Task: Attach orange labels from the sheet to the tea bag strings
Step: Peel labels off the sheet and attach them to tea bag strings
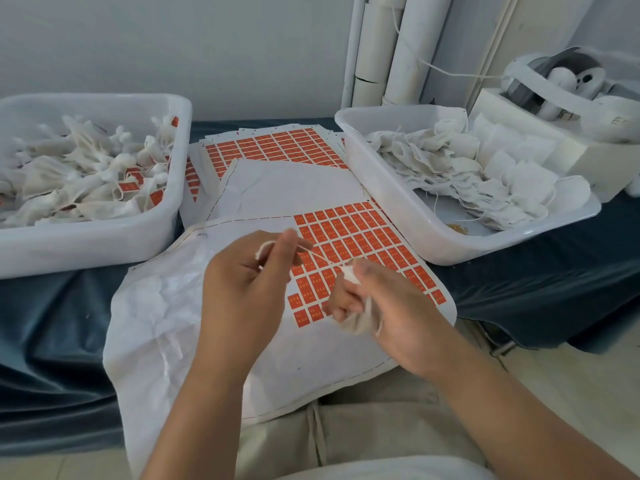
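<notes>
At frame centre our left hand (242,282) pinched the loose end of a string (322,258). Our right hand (391,306) curled round its tea bag (356,323), above the sheet of orange labels (360,237). This string carried no label yet. Much of the sheet lay peeled bare. The upper-left tub (104,244) held labelled bags and the upper-right tub (433,237) many unlabelled, so we judged plenty remained.

Blue-draped table (52,323): tubs (86,245), label sheets (349,233)
</notes>
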### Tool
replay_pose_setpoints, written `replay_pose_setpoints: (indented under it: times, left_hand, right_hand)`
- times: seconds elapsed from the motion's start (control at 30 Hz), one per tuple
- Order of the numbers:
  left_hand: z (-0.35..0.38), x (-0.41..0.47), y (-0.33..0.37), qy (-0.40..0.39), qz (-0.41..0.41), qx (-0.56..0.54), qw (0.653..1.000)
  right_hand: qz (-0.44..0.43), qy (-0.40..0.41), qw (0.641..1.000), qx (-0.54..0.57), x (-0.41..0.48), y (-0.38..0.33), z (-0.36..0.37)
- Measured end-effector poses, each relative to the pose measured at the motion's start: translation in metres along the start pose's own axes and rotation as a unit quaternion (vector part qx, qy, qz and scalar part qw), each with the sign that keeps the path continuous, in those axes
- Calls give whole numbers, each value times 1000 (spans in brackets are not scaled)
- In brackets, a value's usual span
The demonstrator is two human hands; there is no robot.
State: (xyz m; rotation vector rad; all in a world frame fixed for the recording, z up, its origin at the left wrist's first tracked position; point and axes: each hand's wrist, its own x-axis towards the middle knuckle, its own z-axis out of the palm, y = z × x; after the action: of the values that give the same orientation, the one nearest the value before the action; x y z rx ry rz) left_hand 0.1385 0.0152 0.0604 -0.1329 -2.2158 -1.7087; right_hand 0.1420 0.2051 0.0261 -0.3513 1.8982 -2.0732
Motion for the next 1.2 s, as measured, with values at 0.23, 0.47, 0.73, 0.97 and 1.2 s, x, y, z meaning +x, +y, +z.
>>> replay_pose_setpoints:
  times: [0.23, 0.47, 0.73, 0.97, 1.2]
  left_hand:
    - [-5, 3, 4, -41, -26, -75, 996]
    - [-2, 2, -2, -3, -12, -49, 999]
    - [11, -4, 4, -21, -21, -52, 998]
    - [9, -4, 2, -28, 32, -19, 999]
    - [14, -8, -2, -41, 279, 132, 950]
  right_hand:
    - [56, -86, 994, 23, -7, 0, 6]
    - [86, -144, 985, 32, -10, -16, 5]
    - [45, -202, 977, -47, -14, -11, 7]
    - [-44, 1, 999, -18, -8, -14, 0]
    - [-32, 115, 979, -163, -6, -17, 1]
